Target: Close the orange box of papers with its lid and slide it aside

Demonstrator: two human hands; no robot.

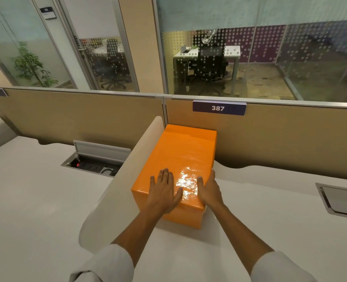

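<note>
- orange box [180, 159] closed, glossy lid on top, sits on white desk [270, 210]; long axis runs from the person toward the tan partition [290, 139], far end angled slightly right
- far short end right up at the partition under the 387 label [219, 108]; can't tell if touching
- left long side runs along the low curved desk divider [127, 169], no room that side
- open desk to the right of box and toward the person; closed flap [339, 200] farther right
- left hand [164, 192] flat, fingers spread, palm on lid near end, gripping nothing
- right hand [209, 190] open, laid along lid's right near edge, thumb on top, other fingers hidden
</note>
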